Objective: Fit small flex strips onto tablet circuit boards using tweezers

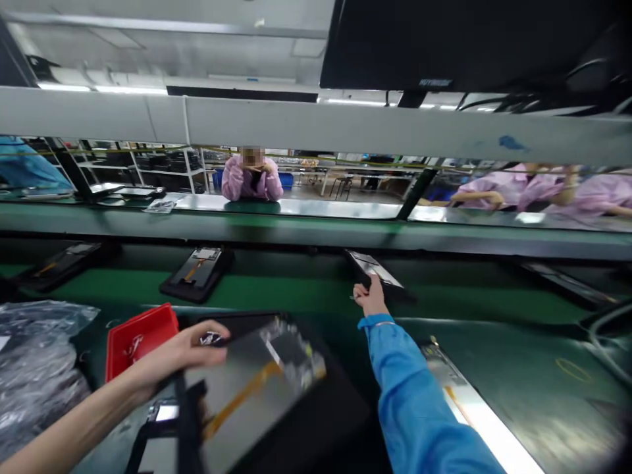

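Note:
My left hand (205, 345) pinches a small black-and-silver part (211, 338) between thumb and fingers. It is over an opened tablet-like device (241, 395) with a grey back, an orange ribbon cable and a circuit board, in a black tray (326, 421); this area is blurred. Reaching forward, my right hand (372, 297), in a blue sleeve, touches the near side of another opened device (370, 265) in a black holder on the green belt. Its fingers are curled, and the thin metal tip of a tool (353, 297) sticks out from them.
A red bin (141, 339) with small bits and clear plastic bags (44, 368) lie left. More devices (195, 270) in black holders sit along the belt (276, 286). A long bright device (474, 401) lies right. A monitor (474, 46) hangs overhead; people in pink sit opposite.

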Demonstrator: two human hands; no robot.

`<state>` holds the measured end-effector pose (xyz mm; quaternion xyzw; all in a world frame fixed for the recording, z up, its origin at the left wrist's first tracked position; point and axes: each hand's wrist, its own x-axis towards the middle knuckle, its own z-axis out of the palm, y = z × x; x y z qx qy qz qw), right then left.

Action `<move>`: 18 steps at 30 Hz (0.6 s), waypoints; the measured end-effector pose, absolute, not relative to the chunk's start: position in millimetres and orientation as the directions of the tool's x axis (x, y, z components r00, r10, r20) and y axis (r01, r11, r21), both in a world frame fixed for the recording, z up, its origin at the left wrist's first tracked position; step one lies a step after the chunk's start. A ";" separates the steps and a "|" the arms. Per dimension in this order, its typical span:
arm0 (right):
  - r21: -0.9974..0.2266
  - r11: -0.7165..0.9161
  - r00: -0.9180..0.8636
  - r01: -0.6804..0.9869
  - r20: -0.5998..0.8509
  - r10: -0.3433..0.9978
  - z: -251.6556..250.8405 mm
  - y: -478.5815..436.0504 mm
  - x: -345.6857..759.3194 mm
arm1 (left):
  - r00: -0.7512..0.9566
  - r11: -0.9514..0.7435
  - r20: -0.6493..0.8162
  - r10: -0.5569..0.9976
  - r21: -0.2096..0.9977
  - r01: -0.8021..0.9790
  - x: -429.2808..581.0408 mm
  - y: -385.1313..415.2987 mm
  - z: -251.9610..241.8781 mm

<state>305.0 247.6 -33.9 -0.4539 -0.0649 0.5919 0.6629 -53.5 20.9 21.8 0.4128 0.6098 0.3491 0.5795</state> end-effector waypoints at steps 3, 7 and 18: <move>-0.676 -0.137 0.221 -0.724 -0.415 0.883 -22.1 232.0 308.8 | -0.048 0.400 -0.397 0.916 0.915 0.058 -7.2 87.0 16.6; -0.704 -0.160 0.104 -0.692 -0.316 0.943 2.5 193.5 310.0 | -0.083 0.362 -0.359 0.929 0.932 0.024 63.2 157.5 2.0; -0.985 0.146 0.033 -0.091 0.144 0.989 2.6 64.1 244.8 | 0.216 0.125 -0.111 0.970 0.991 -0.049 100.7 143.6 27.8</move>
